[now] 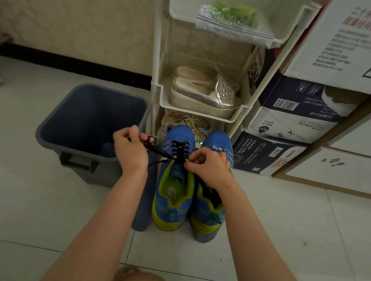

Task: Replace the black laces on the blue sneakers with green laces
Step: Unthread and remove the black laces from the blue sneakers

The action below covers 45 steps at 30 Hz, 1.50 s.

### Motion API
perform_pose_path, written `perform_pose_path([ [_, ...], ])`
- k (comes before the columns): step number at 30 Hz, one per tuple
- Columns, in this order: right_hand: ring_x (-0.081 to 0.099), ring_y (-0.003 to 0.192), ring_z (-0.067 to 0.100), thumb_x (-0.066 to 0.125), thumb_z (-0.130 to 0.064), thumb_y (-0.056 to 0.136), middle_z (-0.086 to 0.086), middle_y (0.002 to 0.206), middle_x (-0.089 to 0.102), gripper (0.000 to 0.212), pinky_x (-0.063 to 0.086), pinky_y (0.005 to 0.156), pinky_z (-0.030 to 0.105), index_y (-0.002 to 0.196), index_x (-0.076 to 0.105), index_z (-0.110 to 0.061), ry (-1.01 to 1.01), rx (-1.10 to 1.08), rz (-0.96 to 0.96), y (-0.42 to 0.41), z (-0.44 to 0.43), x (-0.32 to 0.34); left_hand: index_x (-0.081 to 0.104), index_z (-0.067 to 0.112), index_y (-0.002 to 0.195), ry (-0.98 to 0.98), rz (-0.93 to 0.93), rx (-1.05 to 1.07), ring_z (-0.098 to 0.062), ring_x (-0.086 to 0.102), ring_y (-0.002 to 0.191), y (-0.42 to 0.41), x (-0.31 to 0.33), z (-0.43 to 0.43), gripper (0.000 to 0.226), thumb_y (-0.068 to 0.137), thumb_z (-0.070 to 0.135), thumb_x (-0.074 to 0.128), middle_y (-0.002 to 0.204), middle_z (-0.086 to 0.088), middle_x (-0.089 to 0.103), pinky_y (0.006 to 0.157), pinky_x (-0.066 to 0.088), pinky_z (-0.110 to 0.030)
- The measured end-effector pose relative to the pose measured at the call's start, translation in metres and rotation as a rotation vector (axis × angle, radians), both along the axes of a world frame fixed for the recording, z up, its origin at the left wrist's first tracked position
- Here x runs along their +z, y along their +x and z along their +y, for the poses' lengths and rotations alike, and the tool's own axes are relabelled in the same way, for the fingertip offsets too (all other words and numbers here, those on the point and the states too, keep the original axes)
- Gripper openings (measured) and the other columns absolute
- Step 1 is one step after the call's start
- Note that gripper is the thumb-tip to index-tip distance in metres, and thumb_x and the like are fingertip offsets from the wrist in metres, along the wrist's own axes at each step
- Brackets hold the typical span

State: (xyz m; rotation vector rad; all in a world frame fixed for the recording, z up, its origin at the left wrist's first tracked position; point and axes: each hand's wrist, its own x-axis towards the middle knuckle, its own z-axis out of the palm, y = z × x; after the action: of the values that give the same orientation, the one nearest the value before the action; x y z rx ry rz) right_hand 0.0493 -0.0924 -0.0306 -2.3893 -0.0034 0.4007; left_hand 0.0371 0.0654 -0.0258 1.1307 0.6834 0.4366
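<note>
Tiled floor (pixel 32 203), pale, fills most of the view. Against the wall stands a white tiered rack (pixel 158 71); stacked cardboard boxes (pixel 300 112) sit just to its right. Left of the rack, a grey-blue bin (pixel 67 140), open-topped, on the floor.

Rack contents: top tray holds a clear zip bag (pixel 231 27) with the green laces (pixel 236 13) inside (bunched, count not readable). Middle tray holds a pair of silver platform shoes (pixel 204 93). Bottom level holds something gold-toned, mostly hidden.

Two blue sneakers with yellow-green trim stand side by side in front of the rack, toes toward it, on a low dark-blue support whose form I cannot make out. Left sneaker (pixel 174 185) is partly unlaced: its black lace (pixel 178 150) remains crossed through the front eyelets only, tongue and insole exposed behind. Right sneaker (pixel 209 204) lies largely under the forearm, with loose black lace visible at its collar.

Left hand (pixel 129 150), fingers curled narrow, pinches a free end of black lace pulled out to the sneaker's left. Right hand (pixel 209 166), fingers closed tight, grips at the eyelet row of the left sneaker; what exactly it pinches is hidden.
</note>
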Motion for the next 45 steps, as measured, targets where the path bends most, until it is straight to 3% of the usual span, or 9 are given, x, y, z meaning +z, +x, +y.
perform_pose_path([
  [6,0.034,0.12,0.024,0.068,-0.034,0.082,-0.009,0.086,0.056,0.014,0.023,0.1,0.036,0.088,0.056,-0.03,-0.021,-0.002,-0.015,0.0,0.002,0.002,0.069,0.021,0.097,0.797,0.206,-0.82,-0.013,0.061,0.091,-0.002,-0.003,-0.008,0.018,0.087,0.036,0.064,0.096,0.003,0.067,0.084,0.049,-0.033],
  [14,0.036,0.118,0.022,0.071,-0.036,0.081,-0.01,0.084,0.059,0.018,0.023,0.096,0.035,0.09,0.056,-0.03,-0.006,-0.002,-0.035,-0.001,0.002,0.002,0.068,0.018,0.093,1.147,0.279,-0.806,-0.016,0.056,0.091,0.001,-0.009,-0.007,0.014,0.085,0.03,0.067,0.098,-0.001,0.058,0.079,0.044,-0.035],
  [17,0.037,0.117,0.021,0.07,-0.036,0.082,-0.014,0.079,0.057,0.018,0.023,0.098,0.035,0.091,0.057,-0.029,0.0,-0.005,-0.019,-0.002,0.0,0.003,0.056,0.016,0.091,0.635,0.196,-0.459,-0.013,0.056,0.077,-0.001,-0.008,-0.007,0.013,0.097,0.023,0.048,0.087,0.0,0.057,0.078,0.047,-0.038],
  [20,0.037,0.115,0.021,0.069,-0.032,0.083,-0.011,0.082,0.058,0.017,0.022,0.096,0.034,0.094,0.056,-0.029,0.014,-0.003,-0.037,-0.002,0.001,0.003,0.044,0.017,0.096,0.156,0.153,-0.108,-0.008,0.057,0.064,0.0,-0.007,0.006,0.008,0.101,0.02,0.038,0.083,0.002,0.056,0.057,0.047,-0.022],
  [25,0.033,0.113,0.022,0.063,-0.019,0.083,-0.007,0.1,0.043,0.024,0.018,0.096,0.035,0.104,0.062,-0.03,-0.099,0.09,-0.17,-0.002,0.015,0.002,0.042,0.015,0.132,0.779,0.487,-0.514,-0.03,0.048,0.114,-0.005,-0.005,-0.003,0.043,0.092,0.014,0.056,0.135,-0.012,0.036,0.089,0.04,-0.033],
  [28,0.032,0.111,0.023,0.067,-0.029,0.083,-0.006,0.103,0.039,0.019,0.014,0.092,0.032,0.101,0.065,-0.031,-0.239,0.158,-0.279,0.0,0.019,0.0,0.058,0.019,0.12,1.088,0.466,-0.451,-0.029,0.044,0.115,-0.008,0.003,0.0,0.029,0.091,0.018,0.056,0.128,-0.009,0.049,0.09,0.039,-0.038],
  [34,0.038,0.102,0.021,0.066,-0.035,0.084,-0.005,0.095,0.048,0.014,0.022,0.088,0.034,0.092,0.067,-0.024,-0.285,0.191,-0.358,0.002,0.028,-0.008,0.062,0.019,0.086,0.893,0.458,-0.797,-0.022,0.063,0.093,-0.007,0.009,-0.011,0.01,0.083,0.026,0.069,0.099,-0.003,0.067,0.085,0.051,-0.037],
  [40,0.055,0.075,0.017,0.056,-0.01,0.091,-0.005,0.077,0.057,0.003,0.044,0.069,0.032,0.093,0.058,-0.011,0.398,-0.471,-0.17,0.003,0.022,-0.002,0.058,0.019,0.077,0.927,0.502,-0.755,-0.024,0.067,0.082,-0.01,0.001,-0.006,0.016,0.078,0.026,0.072,0.088,-0.004,0.067,0.079,0.055,-0.039],
  [45,0.035,0.103,0.017,0.055,-0.011,0.085,-0.005,0.107,0.047,0.025,0.023,0.086,0.026,0.107,0.063,-0.021,0.012,-0.049,-0.31,0.004,0.028,0.001,0.058,0.017,0.082,0.916,0.494,-0.769,-0.026,0.067,0.082,-0.008,0.0,-0.005,0.017,0.077,0.026,0.072,0.09,-0.007,0.068,0.08,0.055,-0.041],
])
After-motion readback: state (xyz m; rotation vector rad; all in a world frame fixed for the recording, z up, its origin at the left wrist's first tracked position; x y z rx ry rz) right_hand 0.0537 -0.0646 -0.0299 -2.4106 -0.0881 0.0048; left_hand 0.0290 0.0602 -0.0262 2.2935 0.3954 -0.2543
